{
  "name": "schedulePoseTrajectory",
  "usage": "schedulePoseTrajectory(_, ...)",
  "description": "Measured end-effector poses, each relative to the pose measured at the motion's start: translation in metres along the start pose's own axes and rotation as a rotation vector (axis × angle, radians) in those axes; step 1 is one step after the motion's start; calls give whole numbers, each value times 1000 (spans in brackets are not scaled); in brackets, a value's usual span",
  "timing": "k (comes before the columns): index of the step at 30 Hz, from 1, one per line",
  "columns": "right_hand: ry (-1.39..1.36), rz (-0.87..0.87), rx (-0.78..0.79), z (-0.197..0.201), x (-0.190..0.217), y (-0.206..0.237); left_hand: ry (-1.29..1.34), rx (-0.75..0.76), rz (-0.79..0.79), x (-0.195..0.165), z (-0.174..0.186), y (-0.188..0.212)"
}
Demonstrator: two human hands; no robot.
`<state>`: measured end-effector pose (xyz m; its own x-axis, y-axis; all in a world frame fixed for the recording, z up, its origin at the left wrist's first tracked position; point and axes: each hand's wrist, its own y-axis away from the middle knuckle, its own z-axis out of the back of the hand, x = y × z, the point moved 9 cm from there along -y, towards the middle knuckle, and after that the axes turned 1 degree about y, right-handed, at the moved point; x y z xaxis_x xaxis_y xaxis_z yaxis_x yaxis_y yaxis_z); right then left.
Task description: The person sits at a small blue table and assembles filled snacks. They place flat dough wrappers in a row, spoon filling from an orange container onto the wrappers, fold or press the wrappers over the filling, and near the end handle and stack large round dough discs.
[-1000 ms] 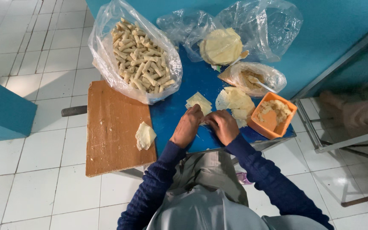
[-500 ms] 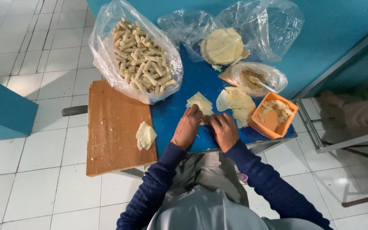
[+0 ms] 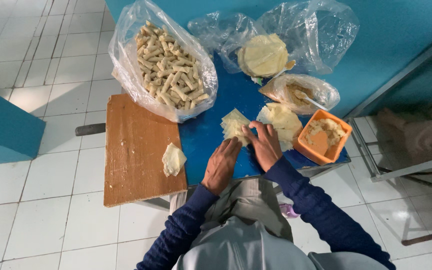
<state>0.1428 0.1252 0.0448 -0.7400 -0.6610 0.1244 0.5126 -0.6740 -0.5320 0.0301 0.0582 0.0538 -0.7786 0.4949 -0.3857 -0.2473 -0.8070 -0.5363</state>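
Vs 1 s ago little shifts: both hands stay low at the bench [image 3: 206, 145] front, left hand [image 3: 222, 165] flat, fingers loosely curled, right hand [image 3: 263, 145] w/ fingertips pressing the wrapper [image 3: 235, 125] just beside the wrapper stack [image 3: 282, 122], so folding looks mid-step, grip unclear.

pale yellow square wrapper [image 3: 235, 125], thin and flat, lying on blue tabletop [image 3: 206, 145], near corner pressed under fingertips of both hands. second wrapper [image 3: 173, 159], folded and crumpled into a small packet, resting alone on wooden board [image 3: 136, 150] to the left.
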Motion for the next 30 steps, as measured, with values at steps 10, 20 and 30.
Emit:
schedulePoseTrajectory(10, -223, -11, -68, 1, -8, -12, -29, 3, 1, -1, 0, 1)
schedulePoseTrajectory(20, -229, -119, 152, 2, -27, -42, 28, -43, 10, -7, 11, -2)
schedulePoseTrajectory(30, -1076, -79, 113, 42, -21, -179, -48, -12, -7, -9, 11, -2)
